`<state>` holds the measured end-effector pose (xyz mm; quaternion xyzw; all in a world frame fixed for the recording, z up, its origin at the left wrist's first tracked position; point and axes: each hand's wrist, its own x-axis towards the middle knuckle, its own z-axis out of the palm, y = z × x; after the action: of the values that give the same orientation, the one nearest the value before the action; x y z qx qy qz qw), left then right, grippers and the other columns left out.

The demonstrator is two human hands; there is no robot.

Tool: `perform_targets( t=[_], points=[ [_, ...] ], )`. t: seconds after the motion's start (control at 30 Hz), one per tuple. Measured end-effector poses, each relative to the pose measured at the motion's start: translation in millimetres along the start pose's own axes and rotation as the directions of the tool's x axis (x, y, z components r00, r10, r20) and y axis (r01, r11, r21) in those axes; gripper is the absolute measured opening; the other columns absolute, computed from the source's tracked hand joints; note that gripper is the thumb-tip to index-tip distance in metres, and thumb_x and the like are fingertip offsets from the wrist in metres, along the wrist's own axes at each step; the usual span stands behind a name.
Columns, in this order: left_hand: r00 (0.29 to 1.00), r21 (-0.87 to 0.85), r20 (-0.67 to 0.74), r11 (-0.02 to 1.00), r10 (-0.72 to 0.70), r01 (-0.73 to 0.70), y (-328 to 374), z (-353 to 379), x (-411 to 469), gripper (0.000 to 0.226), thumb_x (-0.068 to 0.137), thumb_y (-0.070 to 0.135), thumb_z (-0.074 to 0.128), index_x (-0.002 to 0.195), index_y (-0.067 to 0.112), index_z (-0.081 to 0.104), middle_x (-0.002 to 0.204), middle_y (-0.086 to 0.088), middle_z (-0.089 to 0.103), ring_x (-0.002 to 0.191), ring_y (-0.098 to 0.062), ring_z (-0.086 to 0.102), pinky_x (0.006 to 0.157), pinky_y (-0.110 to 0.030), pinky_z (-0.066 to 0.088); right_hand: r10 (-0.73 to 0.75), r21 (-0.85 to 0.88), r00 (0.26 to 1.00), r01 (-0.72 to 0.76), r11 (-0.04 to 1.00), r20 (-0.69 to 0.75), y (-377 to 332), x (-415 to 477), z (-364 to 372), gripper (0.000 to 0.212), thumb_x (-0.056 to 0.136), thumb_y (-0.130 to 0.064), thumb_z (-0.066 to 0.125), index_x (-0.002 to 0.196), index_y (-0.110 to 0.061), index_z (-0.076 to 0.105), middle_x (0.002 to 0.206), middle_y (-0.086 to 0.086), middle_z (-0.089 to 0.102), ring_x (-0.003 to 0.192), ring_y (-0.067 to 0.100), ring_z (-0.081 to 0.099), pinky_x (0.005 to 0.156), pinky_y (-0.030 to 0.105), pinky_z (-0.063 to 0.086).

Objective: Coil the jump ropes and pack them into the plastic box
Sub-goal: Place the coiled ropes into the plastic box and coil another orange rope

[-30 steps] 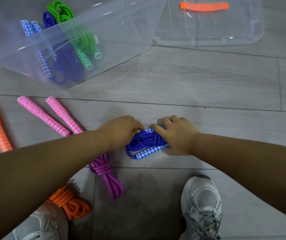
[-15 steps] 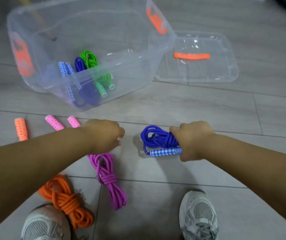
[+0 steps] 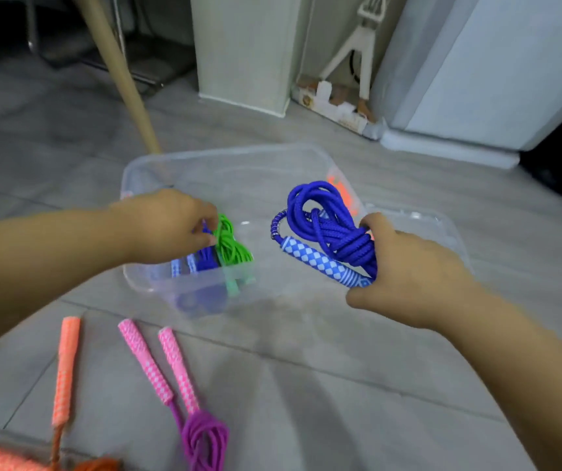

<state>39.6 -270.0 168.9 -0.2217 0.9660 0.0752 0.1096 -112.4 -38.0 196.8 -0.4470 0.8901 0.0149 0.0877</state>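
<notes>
My right hand (image 3: 405, 266) grips a coiled blue jump rope (image 3: 323, 226) with blue-and-white handles, held in the air over the right part of the clear plastic box (image 3: 143, 171). My left hand (image 3: 164, 226) reaches into the box and touches the coiled green rope (image 3: 230, 246) lying there beside another blue rope (image 3: 201, 261); whether its fingers pinch the green rope I cannot tell. On the floor in front lie a pink-handled purple rope (image 3: 201, 433) and an orange rope (image 3: 63, 372), both coiled.
The clear lid (image 3: 442, 229) with an orange handle lies to the right behind the box. A wooden chair leg (image 3: 123, 76) slants down behind the box. A white bin (image 3: 245, 52), a small stand and a white appliance (image 3: 476, 69) stand at the back.
My right hand lifted the blue coiled rope off the floor up over the box. My left hand let go of it and moved into the box to the green rope. The view tilted upward.
</notes>
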Motion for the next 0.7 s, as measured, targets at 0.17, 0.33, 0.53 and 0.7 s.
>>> perform_targets(
  t=[0.17, 0.33, 0.53, 0.7],
  points=[
    [0.993, 0.1, -0.068, 0.99, -0.092, 0.098, -49.3, 9.3, 60.6, 0.051, 0.092, 0.033, 0.051, 0.14, 0.022, 0.038, 0.139, -0.003, 0.042, 0.129, -0.025, 0.038, 0.107, -0.03, 0.03, -0.073, -0.017, 0.997, 0.073, 0.997, 0.016, -28.6, 75.2, -4.2, 0.06, 0.064, -0.048, 0.065, 0.11, -0.028, 0.032, 0.077, -0.008, 0.048, 0.063, 0.017, 0.047, 0.056, 0.029, 0.036],
    [0.974, 0.088, -0.158, 0.98, -0.162, 0.178, -78.0, 24.7, 111.9, 0.07, 0.092, 0.036, 0.049, 0.149, 0.02, 0.013, 0.154, -0.001, 0.019, 0.137, -0.026, 0.021, 0.112, -0.038, 0.026, -0.076, -0.079, 0.99, 0.086, 0.993, 0.123, -45.8, 159.4, 16.8, 0.055, 0.067, -0.047, 0.066, 0.106, -0.024, 0.034, 0.076, -0.004, 0.051, 0.07, 0.019, 0.05, 0.053, 0.026, 0.029],
    [0.959, -0.005, -0.187, 0.977, -0.211, 0.214, -102.8, 48.8, 144.8, 0.078, 0.092, 0.034, 0.05, 0.151, 0.015, 0.002, 0.158, -0.001, 0.007, 0.142, -0.026, 0.013, 0.114, -0.038, 0.016, 0.016, -0.177, 0.953, 0.039, 0.983, 0.302, -56.5, 230.8, 68.6, 0.052, 0.068, -0.045, 0.067, 0.099, -0.02, 0.034, 0.077, -0.003, 0.048, 0.072, 0.022, 0.053, 0.054, 0.029, 0.033],
    [0.945, -0.004, -0.273, 0.983, -0.179, 0.185, -106.6, 62.0, 146.3, 0.079, 0.089, 0.03, 0.055, 0.151, 0.017, 0.007, 0.158, 0.002, 0.009, 0.14, -0.026, 0.014, 0.111, -0.037, 0.014, 0.185, -0.203, 0.897, -0.11, 0.973, 0.402, -58.5, 260.4, 115.6, 0.056, 0.066, -0.037, 0.067, 0.107, -0.014, 0.036, 0.08, -0.001, 0.049, 0.081, 0.026, 0.057, 0.064, 0.029, 0.042]
  ],
)
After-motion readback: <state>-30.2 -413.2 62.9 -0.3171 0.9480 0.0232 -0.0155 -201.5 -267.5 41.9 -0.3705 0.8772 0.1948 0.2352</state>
